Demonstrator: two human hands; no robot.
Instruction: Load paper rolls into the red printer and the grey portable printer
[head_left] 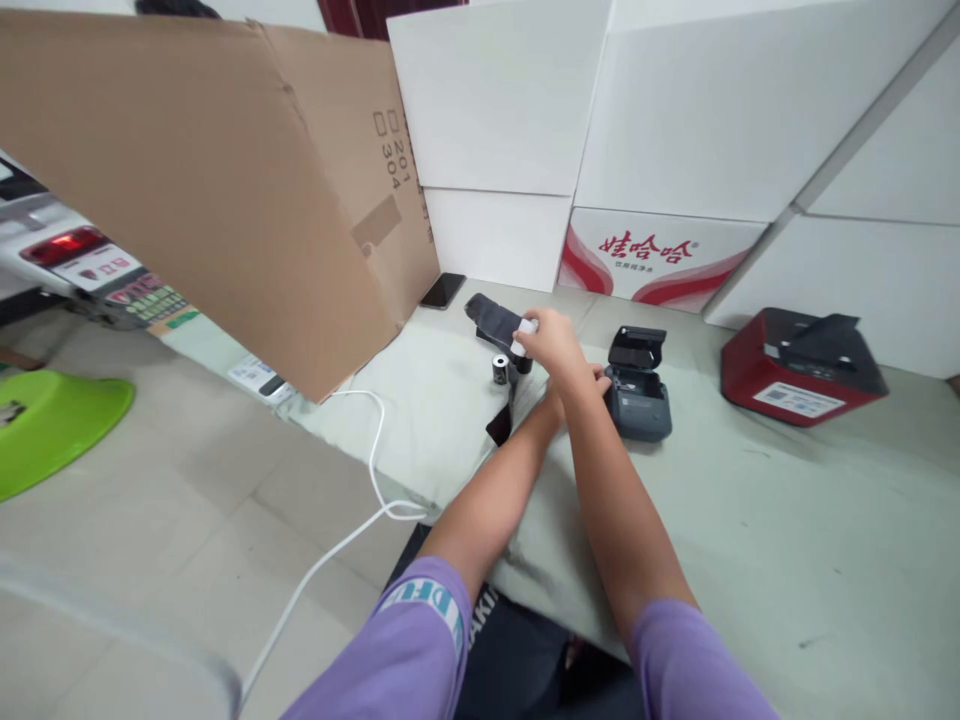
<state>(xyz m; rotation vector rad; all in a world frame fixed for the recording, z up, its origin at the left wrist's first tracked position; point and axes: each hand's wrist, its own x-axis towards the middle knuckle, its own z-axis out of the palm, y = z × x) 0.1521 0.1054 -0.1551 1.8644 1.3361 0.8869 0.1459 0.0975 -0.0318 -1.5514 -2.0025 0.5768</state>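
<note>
My forearms cross over the table. My right hand (551, 342) is closed in a pinch on a small white roll (523, 336), over a dark strip-like piece (495, 322). Below it a small paper roll with a dark core (500, 369) stands on the cloth. My left hand (598, 379) is partly hidden behind my right forearm. Its fingertips rest at the left side of a small dark grey printer (639, 405), whose lid (637, 348) is raised. How firmly these fingers grip cannot be made out. A dark flat piece (499, 426) lies by my left forearm.
A big cardboard box (300, 200) stands at the left, with a phone (443, 290) beside it. White cartons (667, 260) line the back. A red and black device (799, 365) sits at the right. White cable (375, 430) hangs over the table edge; a green basin (60, 425) is on the floor.
</note>
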